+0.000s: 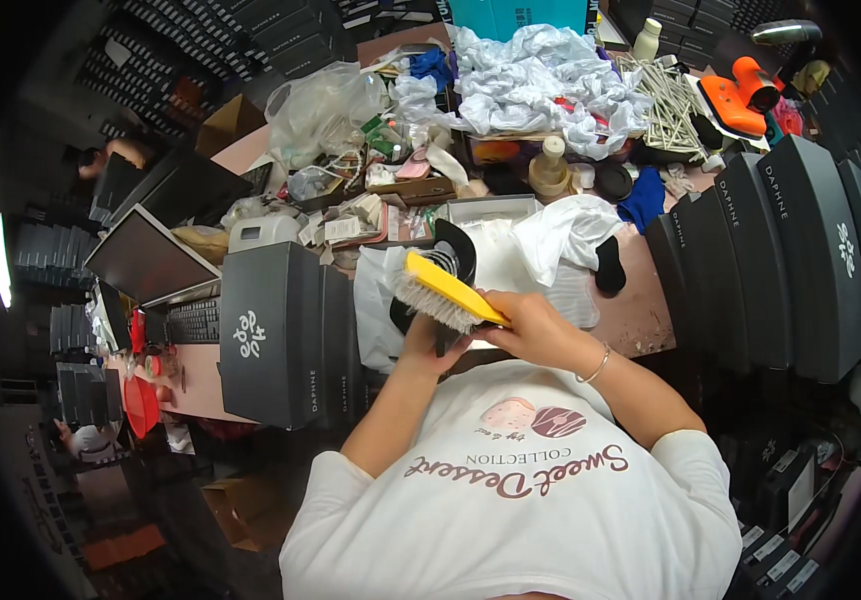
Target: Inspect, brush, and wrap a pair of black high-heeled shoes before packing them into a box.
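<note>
My right hand (pixel 533 325) is closed round the end of a yellow brush (pixel 451 288) with pale bristles. The bristle side faces down and left, over a black shoe (pixel 461 246) with a striped part showing inside its dark edge. Under the brush, my left hand (pixel 431 345) is closed on the shoe's near end, its fingers partly hidden. The brush covers much of the shoe, and I cannot tell whether its bristles touch it. White tissue paper (pixel 561 238) lies just beyond, with a black sole-shaped piece (pixel 609 268) to the right.
Black shoe boxes stand at the left (pixel 269 335) and right (pixel 813 255) of the pink table (pixel 641 318). Farther back are crumpled white paper (pixel 541 90), a clear plastic bag (pixel 321 110), white sticks (pixel 669 105) and an orange tool (pixel 736 100). A monitor (pixel 151 255) stands left.
</note>
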A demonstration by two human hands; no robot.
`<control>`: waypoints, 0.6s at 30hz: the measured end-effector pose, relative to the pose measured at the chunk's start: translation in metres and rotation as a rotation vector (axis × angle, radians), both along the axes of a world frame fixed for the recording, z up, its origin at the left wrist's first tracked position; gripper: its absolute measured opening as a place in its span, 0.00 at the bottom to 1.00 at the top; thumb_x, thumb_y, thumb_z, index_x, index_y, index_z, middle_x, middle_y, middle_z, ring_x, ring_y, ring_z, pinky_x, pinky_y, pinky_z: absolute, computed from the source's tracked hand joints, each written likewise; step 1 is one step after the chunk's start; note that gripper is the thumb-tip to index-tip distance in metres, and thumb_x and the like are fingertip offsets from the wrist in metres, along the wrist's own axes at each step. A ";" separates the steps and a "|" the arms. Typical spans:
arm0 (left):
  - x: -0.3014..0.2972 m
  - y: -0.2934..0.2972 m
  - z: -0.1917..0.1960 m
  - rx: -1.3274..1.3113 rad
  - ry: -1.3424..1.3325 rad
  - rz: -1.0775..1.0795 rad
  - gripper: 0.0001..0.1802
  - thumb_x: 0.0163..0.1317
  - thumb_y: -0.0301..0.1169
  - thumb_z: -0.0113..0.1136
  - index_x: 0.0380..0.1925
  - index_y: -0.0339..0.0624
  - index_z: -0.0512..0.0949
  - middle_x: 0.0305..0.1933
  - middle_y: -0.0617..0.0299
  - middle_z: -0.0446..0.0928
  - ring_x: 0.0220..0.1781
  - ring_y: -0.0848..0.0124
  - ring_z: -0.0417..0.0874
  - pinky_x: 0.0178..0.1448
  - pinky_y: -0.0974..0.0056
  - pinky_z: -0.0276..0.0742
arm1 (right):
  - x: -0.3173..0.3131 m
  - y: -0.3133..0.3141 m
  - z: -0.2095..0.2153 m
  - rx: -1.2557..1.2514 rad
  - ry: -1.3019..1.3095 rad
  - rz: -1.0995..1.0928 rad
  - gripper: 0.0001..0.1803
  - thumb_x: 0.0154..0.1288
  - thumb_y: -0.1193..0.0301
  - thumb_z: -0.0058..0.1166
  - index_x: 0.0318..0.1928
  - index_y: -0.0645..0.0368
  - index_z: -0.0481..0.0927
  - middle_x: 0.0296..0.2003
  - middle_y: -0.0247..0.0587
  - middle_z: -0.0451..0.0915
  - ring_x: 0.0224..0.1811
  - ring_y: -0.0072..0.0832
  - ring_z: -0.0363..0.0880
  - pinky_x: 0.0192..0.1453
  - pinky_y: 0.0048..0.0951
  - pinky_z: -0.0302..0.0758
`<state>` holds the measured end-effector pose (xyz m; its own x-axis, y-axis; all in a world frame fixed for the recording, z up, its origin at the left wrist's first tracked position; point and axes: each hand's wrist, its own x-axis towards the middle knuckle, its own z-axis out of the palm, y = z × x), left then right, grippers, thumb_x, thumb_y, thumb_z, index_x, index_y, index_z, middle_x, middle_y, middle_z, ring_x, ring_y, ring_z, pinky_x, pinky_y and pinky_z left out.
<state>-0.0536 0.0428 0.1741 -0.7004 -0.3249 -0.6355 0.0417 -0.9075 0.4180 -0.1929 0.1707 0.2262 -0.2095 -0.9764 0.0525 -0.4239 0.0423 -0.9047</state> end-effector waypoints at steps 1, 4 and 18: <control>0.003 -0.002 0.002 -0.091 0.053 -0.037 0.21 0.67 0.43 0.42 0.55 0.46 0.69 0.53 0.56 0.74 0.58 0.60 0.73 0.61 0.51 0.69 | 0.000 -0.002 0.002 0.000 -0.080 0.014 0.12 0.59 0.67 0.59 0.37 0.61 0.75 0.25 0.43 0.78 0.24 0.38 0.76 0.30 0.32 0.72; 0.003 -0.007 0.021 -0.035 -0.073 0.263 0.36 0.59 0.34 0.57 0.66 0.36 0.55 0.66 0.50 0.61 0.68 0.56 0.61 0.67 0.54 0.61 | 0.000 0.000 0.002 0.066 -0.663 -0.114 0.08 0.63 0.69 0.57 0.34 0.60 0.75 0.24 0.34 0.76 0.20 0.22 0.70 0.24 0.21 0.66; -0.011 -0.008 0.023 -0.706 0.241 -0.330 0.23 0.63 0.26 0.56 0.57 0.34 0.63 0.42 0.57 0.77 0.42 0.73 0.80 0.49 0.68 0.77 | -0.065 0.047 -0.014 -0.166 -0.377 -0.671 0.28 0.65 0.69 0.54 0.64 0.56 0.64 0.31 0.33 0.79 0.19 0.15 0.68 0.22 0.18 0.66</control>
